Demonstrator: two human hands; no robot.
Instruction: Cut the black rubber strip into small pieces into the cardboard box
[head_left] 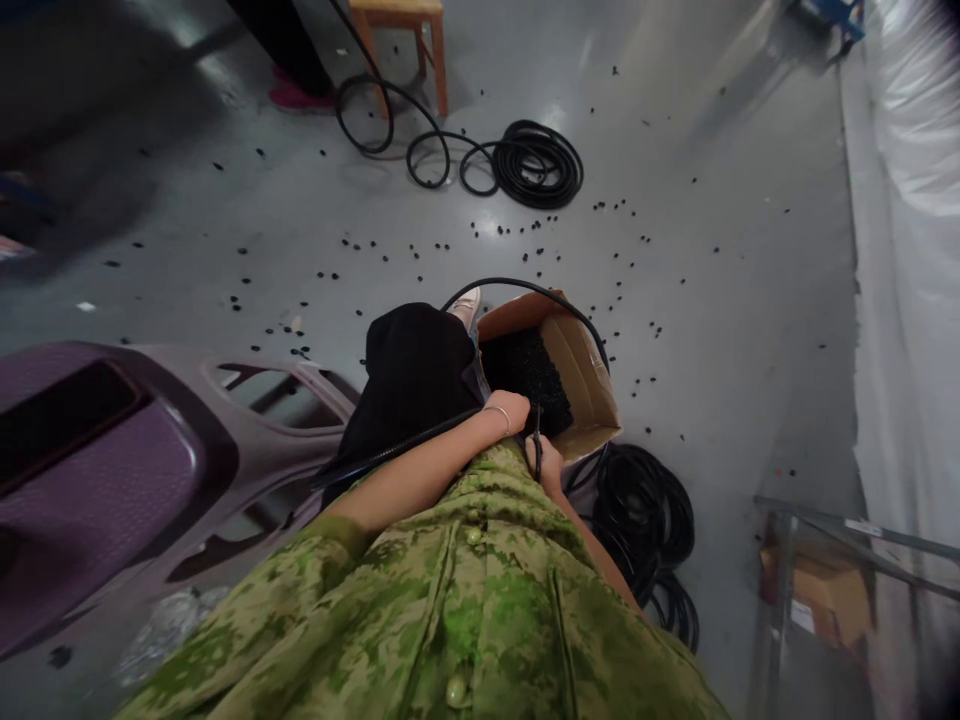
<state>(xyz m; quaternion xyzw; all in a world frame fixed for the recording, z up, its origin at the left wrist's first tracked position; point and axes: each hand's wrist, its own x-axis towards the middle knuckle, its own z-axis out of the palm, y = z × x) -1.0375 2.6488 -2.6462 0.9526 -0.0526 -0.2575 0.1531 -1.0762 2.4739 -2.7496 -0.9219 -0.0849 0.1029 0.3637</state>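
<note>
My left hand (pixel 511 408) is closed around a thin black hose (pixel 409 440), which runs across my lap beneath my forearm. Just to its right, my right hand (pixel 549 464) grips scissors (pixel 538 442), their blades pointing away from me, close to my left fingers. The end of the hose at my fingertips is too small to make out. Both hands are over the near edge of an open cardboard box (pixel 589 370). Inside it lies a heap of small black pieces (pixel 525 370).
Coiled black hose (pixel 645 510) lies right of the box, with another coil (pixel 538 165) farther off. A purple plastic chair (pixel 150 480) bearing a dark phone-like object stands left. Beyond are a wooden stool (pixel 397 8) and a person's leg (pixel 289 45). Black bits dot the floor.
</note>
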